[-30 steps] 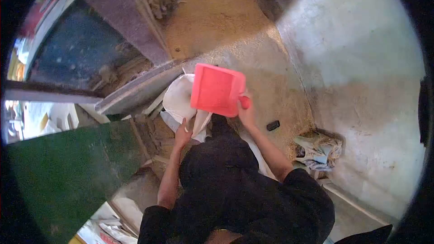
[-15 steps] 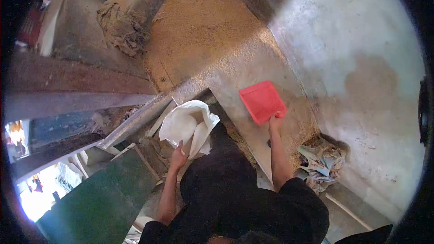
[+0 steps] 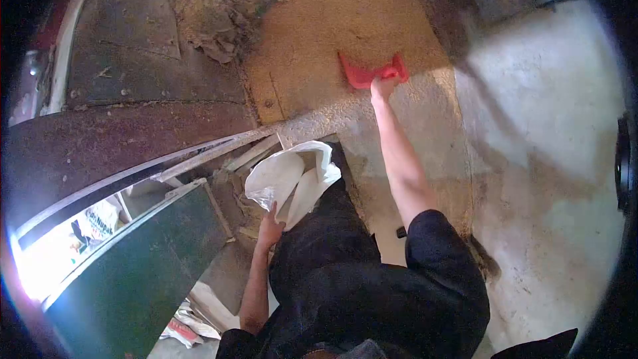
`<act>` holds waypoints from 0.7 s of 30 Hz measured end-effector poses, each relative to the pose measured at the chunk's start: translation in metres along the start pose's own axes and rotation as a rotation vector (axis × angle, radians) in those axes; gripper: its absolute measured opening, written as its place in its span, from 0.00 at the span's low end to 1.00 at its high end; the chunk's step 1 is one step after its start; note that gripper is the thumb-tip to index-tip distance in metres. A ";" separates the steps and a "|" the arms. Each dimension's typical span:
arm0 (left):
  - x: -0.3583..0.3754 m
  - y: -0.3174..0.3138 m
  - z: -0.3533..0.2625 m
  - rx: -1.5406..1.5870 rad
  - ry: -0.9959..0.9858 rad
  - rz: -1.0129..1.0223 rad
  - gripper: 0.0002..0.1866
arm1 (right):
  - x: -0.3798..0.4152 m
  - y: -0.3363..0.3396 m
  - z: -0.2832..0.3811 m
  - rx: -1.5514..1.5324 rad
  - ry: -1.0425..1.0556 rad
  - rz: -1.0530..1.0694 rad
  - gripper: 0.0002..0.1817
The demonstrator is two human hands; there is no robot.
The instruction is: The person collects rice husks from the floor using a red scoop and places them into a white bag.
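Observation:
My right hand (image 3: 385, 86) is wrapped round the handle of a red dustpan (image 3: 361, 78). The dustpan is at the near edge of a spread of golden-brown grain (image 3: 332, 16), its pan facing away from me. Lower and to the left, my left hand (image 3: 270, 229) grips the near rim of a white sack (image 3: 269, 179). The sack's mouth gapes upward beside my leg, and its pale inside shows. I cannot make out what lies at its bottom.
A dark wooden beam (image 3: 133, 129) runs along the left, with a green panel (image 3: 133, 272) below it. Brownish crumpled cloth (image 3: 216, 20) hangs by the grain at upper left. A pale stained wall (image 3: 551, 159) rises on the right.
My right hand has carried the dustpan forward from the bare board to the grain, and the pan has tilted away. My left hand still holds the sack. The view has shifted.

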State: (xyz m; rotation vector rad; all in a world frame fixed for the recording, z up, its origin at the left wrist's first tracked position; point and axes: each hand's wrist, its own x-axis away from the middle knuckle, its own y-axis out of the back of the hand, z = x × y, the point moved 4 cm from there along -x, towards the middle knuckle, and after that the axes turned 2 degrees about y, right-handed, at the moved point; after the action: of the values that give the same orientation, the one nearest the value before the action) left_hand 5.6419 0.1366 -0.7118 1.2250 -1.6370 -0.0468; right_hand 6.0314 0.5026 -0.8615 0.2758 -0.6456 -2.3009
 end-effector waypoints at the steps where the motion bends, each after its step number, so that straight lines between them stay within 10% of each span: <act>1: -0.001 -0.003 0.005 0.006 0.008 -0.005 0.40 | -0.006 -0.011 0.010 -0.130 -0.041 0.015 0.41; 4: -0.002 -0.011 0.017 0.052 -0.127 -0.123 0.39 | -0.005 -0.014 0.035 -0.360 -0.048 0.009 0.39; 9: 0.002 -0.003 0.014 0.025 0.288 -0.252 0.27 | -0.017 -0.022 -0.023 -0.647 0.172 -0.121 0.37; 18: 0.006 -0.021 0.057 -0.236 0.040 -0.494 0.30 | 0.055 0.084 -0.039 -0.760 -0.383 0.149 0.23; 21: 0.004 -0.029 0.064 0.038 0.116 -0.279 0.33 | 0.076 0.121 -0.041 -0.777 -0.380 0.169 0.22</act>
State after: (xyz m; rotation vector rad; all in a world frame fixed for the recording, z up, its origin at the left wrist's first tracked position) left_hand 5.6148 0.0880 -0.7544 1.4520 -1.3645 -0.1171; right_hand 6.0631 0.3596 -0.8334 -0.5658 0.0869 -2.2639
